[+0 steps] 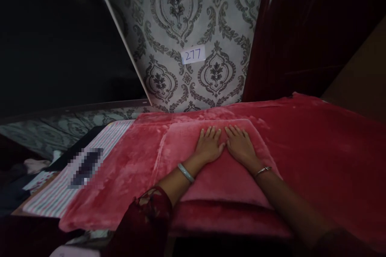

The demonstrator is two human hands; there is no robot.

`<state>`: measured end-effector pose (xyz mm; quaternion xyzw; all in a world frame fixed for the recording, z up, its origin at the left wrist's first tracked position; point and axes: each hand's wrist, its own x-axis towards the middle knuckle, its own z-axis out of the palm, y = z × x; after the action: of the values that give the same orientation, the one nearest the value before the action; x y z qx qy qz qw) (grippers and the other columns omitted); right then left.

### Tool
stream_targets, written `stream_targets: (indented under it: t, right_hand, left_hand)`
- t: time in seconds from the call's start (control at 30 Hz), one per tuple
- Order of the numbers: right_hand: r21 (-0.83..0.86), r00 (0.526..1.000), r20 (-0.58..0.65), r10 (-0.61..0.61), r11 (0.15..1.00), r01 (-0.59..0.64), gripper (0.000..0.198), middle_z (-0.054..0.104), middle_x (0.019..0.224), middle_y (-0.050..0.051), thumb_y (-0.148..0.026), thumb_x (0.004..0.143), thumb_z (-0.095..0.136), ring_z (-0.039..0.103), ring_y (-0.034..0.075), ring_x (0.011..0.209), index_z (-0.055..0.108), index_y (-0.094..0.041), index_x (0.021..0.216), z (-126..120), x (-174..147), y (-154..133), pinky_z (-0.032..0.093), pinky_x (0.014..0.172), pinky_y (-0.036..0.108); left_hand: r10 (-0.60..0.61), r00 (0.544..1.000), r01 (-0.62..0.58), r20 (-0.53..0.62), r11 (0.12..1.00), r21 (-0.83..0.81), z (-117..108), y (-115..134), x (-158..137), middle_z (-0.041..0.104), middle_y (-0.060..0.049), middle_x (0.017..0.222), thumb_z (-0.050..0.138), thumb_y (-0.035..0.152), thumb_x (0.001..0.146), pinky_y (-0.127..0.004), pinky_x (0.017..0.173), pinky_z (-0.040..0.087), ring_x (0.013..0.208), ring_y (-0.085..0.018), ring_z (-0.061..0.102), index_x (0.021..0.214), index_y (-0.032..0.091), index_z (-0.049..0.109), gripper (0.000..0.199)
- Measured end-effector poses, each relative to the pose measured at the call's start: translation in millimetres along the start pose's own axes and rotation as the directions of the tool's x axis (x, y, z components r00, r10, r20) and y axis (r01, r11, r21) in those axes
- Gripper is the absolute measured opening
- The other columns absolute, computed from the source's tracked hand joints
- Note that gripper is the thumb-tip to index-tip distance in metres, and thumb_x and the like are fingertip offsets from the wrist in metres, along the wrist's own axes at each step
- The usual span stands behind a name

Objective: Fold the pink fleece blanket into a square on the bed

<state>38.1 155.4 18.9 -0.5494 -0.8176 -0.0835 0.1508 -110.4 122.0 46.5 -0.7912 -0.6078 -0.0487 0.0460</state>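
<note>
Red plush blanket is covering most of the bench; a lighter folded plush panel is lying flat on it, roughly mid-bench. From where I'm standing I can't tell whether panel and blanket are one piece. Both hands are resting on the panel, palms down, in its far half. Left hand: fingers lying extended and slightly spread, gripping nothing. Right hand: same, fingers straight, pointing at the far edge, holding nothing. Thumbs are sitting just beside each other. Near edge of the panel is showing a dark shadow line, with more red plush lying below it.

Left wrist is wearing a pale bangle, right wrist a thin metallic bracelet. Dark red sleeve is covering the left arm near the elbow.

Left end: striped cloth is sticking out from under the blanket, with a dark pixelated object lying there, unidentifiable. Behind, damask wallpaper is carrying a paper label reading 277. Large black screen is standing left, glossy dark red panelling right.
</note>
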Motion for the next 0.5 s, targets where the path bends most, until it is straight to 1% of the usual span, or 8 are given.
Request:
stream_targets:
  t: [0.1, 0.2, 0.33, 0.4, 0.5]
  right_hand:
    - [0.014, 1.0, 0.008, 0.019, 1.0, -0.019, 0.049, 0.046, 0.156, 0.012, -0.018, 0.1, 0.037, 0.04, 0.027, 0.143, 0.053, -0.015, 0.145, -1, 1, 0, 0.03, 0.116, 0.046]
    - [0.017, 0.999, 0.015, 0.029, 0.999, -0.03, 0.049, 0.044, 0.157, 0.012, -0.019, 0.1, 0.035, 0.039, 0.027, 0.144, 0.051, -0.014, 0.147, -1, 0, -1, 0.028, 0.117, 0.045]
    - [0.018, 1.0, 0.018, 0.025, 1.0, -0.025, 0.05, 0.044, 0.157, 0.012, -0.019, 0.1, 0.034, 0.039, 0.027, 0.144, 0.05, -0.013, 0.147, -1, 1, -1, 0.028, 0.117, 0.045]
    - [0.022, 0.999, 0.017, 0.027, 0.999, -0.027, 0.05, 0.044, 0.157, 0.011, -0.019, 0.1, 0.034, 0.039, 0.027, 0.143, 0.051, -0.014, 0.147, -1, 1, -1, 0.028, 0.117, 0.045]
    - [0.028, 0.999, 0.017, 0.028, 0.999, -0.029, 0.05, 0.045, 0.157, 0.011, -0.019, 0.1, 0.034, 0.038, 0.027, 0.144, 0.05, -0.014, 0.147, -1, 1, -1, 0.028, 0.117, 0.045]
  left_hand:
    - [-0.037, 0.999, 0.037, 0.038, 0.999, 0.009, -6, -25, 2, 0.031, -0.013, 0.165, 0.03, 0.058, 0.101, -0.058, 0.124, 0.015, 0.153, -0.031, 0.024, 0.157, 0.019, 0.035, 0.068]
    - [-0.144, 0.986, 0.141, 0.085, 0.989, 0.04, -12, -62, -1, 0.028, -0.011, 0.166, 0.028, 0.059, 0.101, -0.061, 0.124, 0.013, 0.154, -0.033, 0.022, 0.157, 0.022, 0.035, 0.068]
    - [-0.294, 0.948, 0.289, 0.122, 0.956, 0.058, -17, -105, -11, 0.027, -0.008, 0.167, 0.026, 0.056, 0.101, -0.059, 0.124, 0.015, 0.155, -0.032, 0.02, 0.158, 0.023, 0.033, 0.066]
    - [-0.34, 0.932, 0.336, 0.128, 0.94, 0.05, -17, -118, -16, 0.026, -0.007, 0.167, 0.025, 0.053, 0.102, -0.057, 0.124, 0.017, 0.155, -0.03, 0.02, 0.159, 0.022, 0.032, 0.064]
    - [-0.388, 0.913, 0.389, 0.127, 0.921, 0.021, -18, -128, -21, 0.025, -0.007, 0.168, 0.023, 0.049, 0.102, -0.058, 0.122, 0.021, 0.155, -0.029, 0.019, 0.159, 0.021, 0.031, 0.063]
